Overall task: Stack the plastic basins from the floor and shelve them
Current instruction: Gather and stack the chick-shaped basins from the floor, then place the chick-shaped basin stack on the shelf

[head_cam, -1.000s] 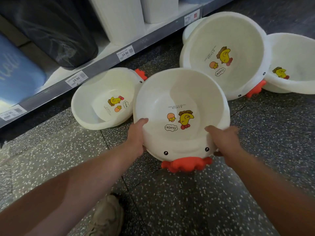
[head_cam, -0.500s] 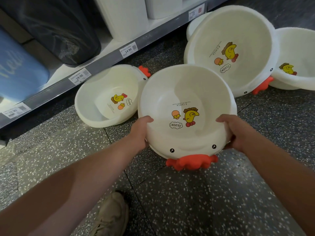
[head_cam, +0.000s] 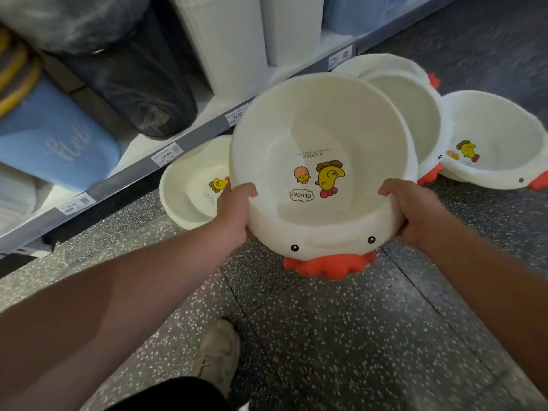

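Note:
I hold a white chicken basin (head_cam: 320, 137) with a red comb and a chick sticker above the floor, tilted toward me. My left hand (head_cam: 234, 212) grips its left rim, thumb inside. On the opposite rim my right hand (head_cam: 415, 209) grips the same way. A smaller white basin (head_cam: 189, 188) lies on the floor to the left, partly hidden by the held one. Behind it a large basin (head_cam: 415, 114) leans on its side, and another basin (head_cam: 498, 149) sits at the right.
A low store shelf (head_cam: 142, 170) with price tags runs along the left, holding white bins (head_cam: 225, 40), a dark bag (head_cam: 124, 84) and a blue mat (head_cam: 56, 137). My shoe (head_cam: 219, 354) stands on the speckled floor (head_cam: 341, 336) below the basin.
Both hands have closed on the basin's rim and lifted it off the floor, up and toward me. It now covers part of the small basin and the large one.

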The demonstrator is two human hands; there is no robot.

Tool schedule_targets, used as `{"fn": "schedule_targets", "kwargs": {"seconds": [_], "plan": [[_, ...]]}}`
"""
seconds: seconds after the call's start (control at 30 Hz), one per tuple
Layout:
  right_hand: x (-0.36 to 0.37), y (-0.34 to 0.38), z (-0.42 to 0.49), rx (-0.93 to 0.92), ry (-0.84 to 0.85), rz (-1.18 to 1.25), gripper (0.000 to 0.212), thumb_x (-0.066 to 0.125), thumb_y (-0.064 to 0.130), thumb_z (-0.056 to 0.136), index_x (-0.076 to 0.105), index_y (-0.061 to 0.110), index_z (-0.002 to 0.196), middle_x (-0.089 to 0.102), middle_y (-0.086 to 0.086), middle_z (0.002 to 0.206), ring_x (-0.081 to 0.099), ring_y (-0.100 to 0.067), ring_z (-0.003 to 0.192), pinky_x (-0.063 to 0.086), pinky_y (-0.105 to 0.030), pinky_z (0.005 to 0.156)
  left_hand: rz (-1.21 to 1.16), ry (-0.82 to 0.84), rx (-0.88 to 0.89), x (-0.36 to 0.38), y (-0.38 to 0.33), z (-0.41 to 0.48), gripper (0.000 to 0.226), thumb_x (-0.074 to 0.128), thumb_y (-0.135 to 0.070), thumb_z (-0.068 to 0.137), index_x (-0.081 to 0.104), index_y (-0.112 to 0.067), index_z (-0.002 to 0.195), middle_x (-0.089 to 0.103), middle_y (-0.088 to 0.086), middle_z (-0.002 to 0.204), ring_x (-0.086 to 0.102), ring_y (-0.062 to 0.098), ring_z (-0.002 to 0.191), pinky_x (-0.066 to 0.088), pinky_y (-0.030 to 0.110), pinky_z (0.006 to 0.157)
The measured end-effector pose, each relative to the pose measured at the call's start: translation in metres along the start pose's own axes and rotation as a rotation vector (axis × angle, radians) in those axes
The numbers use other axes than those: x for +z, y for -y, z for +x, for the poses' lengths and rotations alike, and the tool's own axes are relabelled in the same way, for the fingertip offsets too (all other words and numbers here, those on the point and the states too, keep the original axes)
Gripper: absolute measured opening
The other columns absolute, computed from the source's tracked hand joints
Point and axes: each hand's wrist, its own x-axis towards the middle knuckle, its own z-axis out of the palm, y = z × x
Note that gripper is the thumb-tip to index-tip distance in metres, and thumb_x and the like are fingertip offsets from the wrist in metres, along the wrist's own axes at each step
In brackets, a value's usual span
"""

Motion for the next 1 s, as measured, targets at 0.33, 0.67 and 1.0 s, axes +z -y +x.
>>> {"fn": "schedule_targets", "kwargs": {"seconds": [0.33,0.67,1.0], "plan": [[-0.004,0.122,-0.159,0.017,0.034,-0.065,0.056,0.066,0.011,0.070,0.050,0.009,0.123,0.063,-0.011,0.104,0.062,-0.028,0.084,0.050,-0.032,0.058,-0.070,-0.078,-0.030,-0.032,-0.121,-0.143,0.038,0.052,-0.012,0.072,0.059,-0.019,0.108,0.064,0.009,0.094,0.057,0.028,0.082,0.046,0.032,0.066],[-0.052,0.228,-0.305,-0.097,0.117,-0.187,0.056,0.068,0.018,0.071,0.052,0.004,0.123,0.063,-0.015,0.110,0.062,-0.031,0.092,0.052,-0.034,0.065,-0.183,-0.223,0.054,-0.036,-0.217,-0.308,0.026,0.054,-0.011,0.076,0.061,-0.018,0.100,0.064,0.011,0.098,0.058,0.030,0.089,0.046,0.041,0.078],[-0.062,0.286,-0.418,-0.217,0.202,-0.151,0.025,0.066,0.017,0.075,0.059,0.012,0.099,0.063,-0.004,0.087,0.059,-0.023,0.078,0.047,-0.032,0.061,-0.278,-0.326,0.119,-0.061,-0.289,-0.432,0.019,0.057,-0.015,0.073,0.060,-0.020,0.091,0.063,0.010,0.096,0.058,0.030,0.084,0.049,0.040,0.078]]}}
